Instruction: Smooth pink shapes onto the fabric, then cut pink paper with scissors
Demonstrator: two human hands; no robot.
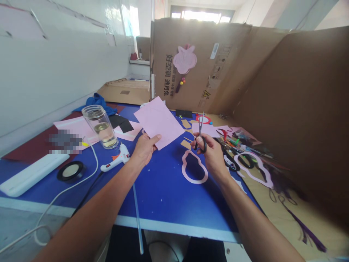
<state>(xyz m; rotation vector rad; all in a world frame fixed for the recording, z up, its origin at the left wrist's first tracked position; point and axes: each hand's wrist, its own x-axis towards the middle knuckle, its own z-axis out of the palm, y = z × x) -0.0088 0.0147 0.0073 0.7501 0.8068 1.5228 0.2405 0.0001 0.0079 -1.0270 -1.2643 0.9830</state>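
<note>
The left grip (145,147) pinches a pink sheet (160,122), which extends ahead of it; the right grip (209,147) is curled around scissors (201,125), apart from the sheet. Cutting seems being readied; the next move calls for bringing scissors to the sheet's edge.

Surface (163,203): tape roll (71,170) toward near left corner; glue gun (117,162) right of it; jar (103,131) behind glue gun; cloth (97,102) behind jar, toward far left corner. Glue stick (137,220) across near edge. Paper sheet (160,123) in left grip (144,148), scissors (200,140) in right grip (211,151), right of sheet. Paper outline (196,181) on surface before scissors; second outline (268,179) farther right. Tassel (308,234) by near right corner. Cardboard panel (231,69) behind far edge.
</note>
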